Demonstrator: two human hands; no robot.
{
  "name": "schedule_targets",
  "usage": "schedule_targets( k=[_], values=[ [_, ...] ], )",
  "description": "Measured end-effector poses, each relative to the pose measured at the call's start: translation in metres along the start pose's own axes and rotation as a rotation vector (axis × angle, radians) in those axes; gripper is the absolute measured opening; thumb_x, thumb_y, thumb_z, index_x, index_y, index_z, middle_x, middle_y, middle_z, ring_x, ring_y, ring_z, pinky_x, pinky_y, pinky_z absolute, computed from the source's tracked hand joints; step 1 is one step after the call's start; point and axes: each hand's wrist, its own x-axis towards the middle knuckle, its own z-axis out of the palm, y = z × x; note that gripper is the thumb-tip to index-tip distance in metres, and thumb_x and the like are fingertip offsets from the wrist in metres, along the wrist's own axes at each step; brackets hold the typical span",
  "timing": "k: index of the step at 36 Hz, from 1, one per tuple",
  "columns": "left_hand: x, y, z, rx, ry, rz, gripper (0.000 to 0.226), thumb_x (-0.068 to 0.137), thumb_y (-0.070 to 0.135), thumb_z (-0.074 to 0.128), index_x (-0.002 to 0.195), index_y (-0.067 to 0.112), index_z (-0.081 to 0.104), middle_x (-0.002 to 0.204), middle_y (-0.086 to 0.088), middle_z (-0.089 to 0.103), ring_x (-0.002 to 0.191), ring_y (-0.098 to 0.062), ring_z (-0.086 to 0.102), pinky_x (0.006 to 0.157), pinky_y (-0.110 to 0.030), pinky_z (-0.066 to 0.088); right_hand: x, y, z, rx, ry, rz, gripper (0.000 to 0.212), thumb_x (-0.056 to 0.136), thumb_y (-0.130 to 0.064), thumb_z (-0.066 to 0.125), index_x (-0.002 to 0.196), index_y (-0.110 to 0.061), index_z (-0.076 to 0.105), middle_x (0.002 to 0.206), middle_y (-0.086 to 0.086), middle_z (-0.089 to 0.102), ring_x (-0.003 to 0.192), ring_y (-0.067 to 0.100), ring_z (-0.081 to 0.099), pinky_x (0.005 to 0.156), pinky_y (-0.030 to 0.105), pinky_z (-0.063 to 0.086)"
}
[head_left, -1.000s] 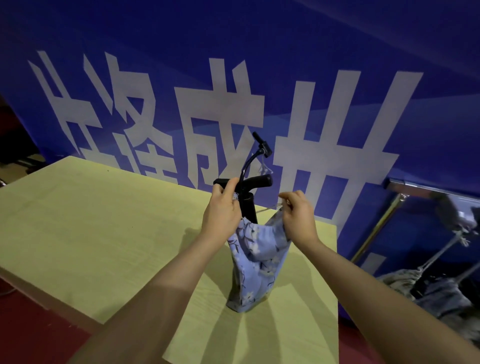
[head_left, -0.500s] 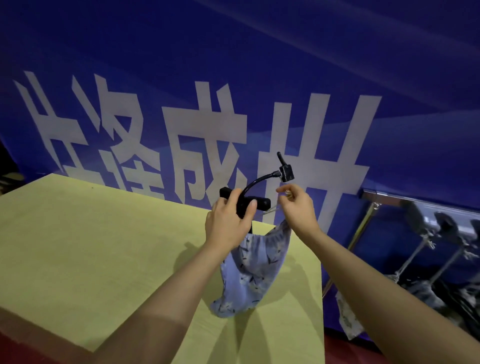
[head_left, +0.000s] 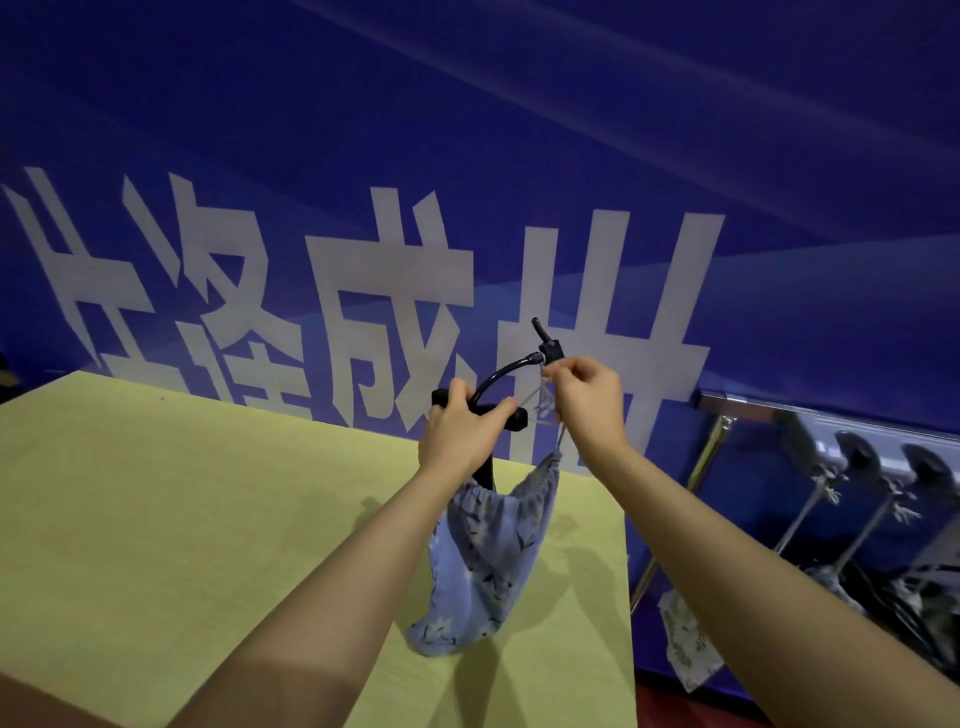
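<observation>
While the blue banner (head_left: 467, 156) with its large white characters fills the back, the pale yellow counter (head_left: 156, 519) runs below it, and over the counter's right end hangs the floral drawstring bag (head_left: 483, 561); its gathered mouth sits round the shaft of a black pump (head_left: 485, 473), its lower end droops limp towards the counter, and I cannot tell whether the tip touches the top; the pump's cross handle and curved hose (head_left: 498, 374) stand clear above the cloth; the left hand (head_left: 462, 436) is curled round the handle and bears the weight; the right hand (head_left: 592, 400), just beside the hose head, pinches the thin cord (head_left: 563, 441) between thumb and fingertips and draws it up from the bag's raised corner; the step in hand looks to be closing the bag round the pump, about midway, since the mouth is gathered on one side but gapes on the other; the next move likely calls for a steady pull on the cord, away from the hose so it does not snag, with the left hand firm on the handle.
</observation>
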Motion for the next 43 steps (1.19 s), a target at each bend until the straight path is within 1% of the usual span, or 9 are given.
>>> schedule_targets(
  k=[4, 7, 12, 17, 21, 24, 29, 36, 43],
  values=[
    [0.001, 0.003, -0.001, -0.041, -0.012, -0.053, 0.038, 0.078, 0.055, 0.052, 0.1, 0.03, 0.037, 0.114, -0.01, 0.046, 0.098, -0.031, 0.05, 0.096, -0.046, 0.043, 0.003, -0.009, -0.002, -0.151, -0.123, -0.115, 0.029, 0.084, 0.006, 0.052, 0.105, -0.01, 0.064, 0.091, 0.005, 0.05, 0.072, 0.012, 0.049, 0.064, 0.024, 0.045],
    [0.001, 0.007, 0.0, 0.035, -0.013, -0.068, 0.039, 0.079, 0.056, 0.048, 0.11, 0.035, 0.036, 0.118, -0.011, 0.049, 0.11, -0.034, 0.047, 0.102, -0.047, 0.036, 0.005, -0.006, -0.005, -0.472, -0.185, -0.26, 0.044, 0.081, 0.011, 0.055, 0.121, -0.006, 0.056, 0.111, 0.008, 0.042, 0.097, 0.021, 0.051, 0.083, 0.031, 0.052],
    [-0.006, 0.014, 0.003, 0.337, -0.038, -0.057, 0.057, 0.084, 0.063, 0.036, 0.123, 0.023, 0.041, 0.134, -0.021, 0.038, 0.128, -0.039, 0.029, 0.107, -0.048, 0.024, 0.006, -0.008, -0.007, -0.722, -0.057, -0.437, 0.039, 0.091, 0.006, 0.047, 0.129, -0.001, 0.05, 0.118, 0.013, 0.044, 0.095, 0.031, 0.056, 0.077, 0.047, 0.054],
    [-0.009, 0.025, 0.003, 0.403, 0.067, 0.14, 0.071, 0.087, 0.052, 0.047, 0.144, 0.019, 0.02, 0.152, -0.013, 0.011, 0.141, -0.034, 0.007, 0.115, -0.045, 0.011, 0.003, -0.031, -0.004, -0.515, 0.073, -0.404, 0.036, 0.099, -0.027, 0.044, 0.076, -0.004, 0.06, 0.069, 0.007, 0.054, 0.058, 0.02, 0.05, 0.057, 0.034, 0.043],
    [-0.013, 0.028, 0.004, 0.169, -0.036, 0.369, 0.067, 0.087, 0.018, 0.055, 0.143, 0.024, 0.02, 0.145, -0.005, 0.026, 0.128, -0.028, 0.034, 0.103, -0.04, 0.037, 0.005, -0.049, -0.003, -0.215, 0.026, -0.209, 0.043, 0.099, -0.027, 0.045, 0.076, 0.003, 0.066, 0.05, 0.008, 0.05, 0.049, 0.016, 0.044, 0.053, 0.032, 0.043],
    [-0.013, 0.029, 0.007, 0.043, -0.143, 0.33, 0.05, 0.089, 0.01, 0.048, 0.131, 0.029, 0.03, 0.137, -0.001, 0.046, 0.094, -0.031, 0.054, 0.068, -0.034, 0.046, 0.002, -0.053, 0.0, -0.086, 0.021, -0.143, 0.042, 0.099, -0.025, 0.045, 0.079, 0.007, 0.063, 0.049, 0.0, 0.043, 0.048, 0.011, 0.042, 0.05, 0.024, 0.04],
    [-0.011, 0.03, 0.008, 0.09, -0.186, 0.297, 0.043, 0.089, 0.01, 0.043, 0.129, 0.026, 0.044, 0.134, 0.0, 0.053, 0.112, -0.034, 0.051, 0.093, -0.048, 0.048, 0.003, -0.061, -0.001, -0.009, 0.091, -0.19, 0.041, 0.1, -0.025, 0.043, 0.074, 0.002, 0.059, 0.05, 0.001, 0.037, 0.046, 0.009, 0.036, 0.052, 0.026, 0.037],
    [-0.015, 0.028, 0.021, 0.165, -0.133, 0.308, 0.038, 0.095, 0.01, 0.037, 0.127, 0.021, 0.052, 0.129, -0.005, 0.055, 0.114, -0.031, 0.05, 0.093, -0.038, 0.046, 0.002, -0.076, 0.0, 0.073, 0.168, -0.327, 0.039, 0.101, -0.022, 0.042, 0.063, -0.015, 0.043, 0.055, -0.002, 0.039, 0.044, -0.001, 0.039, 0.044, 0.01, 0.031],
    [-0.017, 0.02, 0.021, 0.268, -0.112, 0.36, 0.04, 0.09, 0.049, 0.051, 0.121, 0.022, 0.053, 0.121, 0.004, 0.055, 0.119, -0.018, 0.039, 0.098, -0.029, 0.029, 0.001, -0.075, -0.003, 0.039, 0.181, -0.359, 0.037, 0.099, -0.019, 0.045, 0.063, -0.013, 0.045, 0.054, -0.001, 0.041, 0.045, 0.0, 0.04, 0.043, 0.009, 0.03]
  ],
)
